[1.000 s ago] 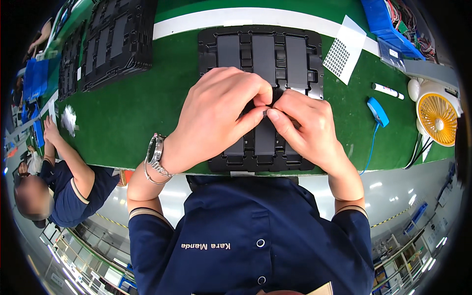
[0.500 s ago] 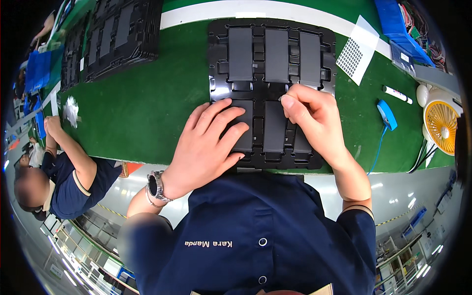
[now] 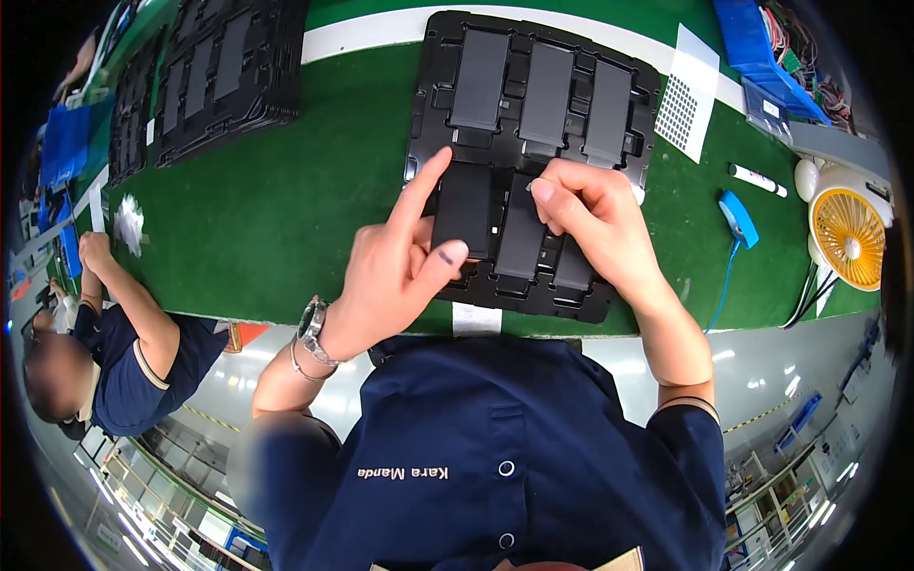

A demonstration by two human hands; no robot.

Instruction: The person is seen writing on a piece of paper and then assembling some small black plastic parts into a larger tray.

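Observation:
A black moulded tray [image 3: 426, 133] lies slightly turned on the green table, holding several flat dark-grey rectangular pieces in two rows. My left hand [image 3: 390, 276] is at its near left, index finger stretched along the near-left piece [image 3: 464, 205] and thumb spread over that piece's lower corner. The other fingers curl beneath, partly hidden. Over the near middle piece [image 3: 520, 233], my right hand [image 3: 600, 214] is closed, thumb and index finger pinched together. Whatever lies in the pinch is too small to name.
Stacked black trays [image 3: 228, 124] stand far left. To the right are a dotted white sheet [image 3: 687, 100], a white marker [image 3: 758, 180], a blue corded device [image 3: 739, 219], a yellow fan [image 3: 847, 238] and a blue bin [image 3: 762, 48] of wires. Another person [image 3: 105, 362] sits at left.
The tray has turned slightly clockwise and shifted away from me. My left hand has gone from fingers lying flat to index and thumb spread. The right hand keeps its pinch, moving slightly left.

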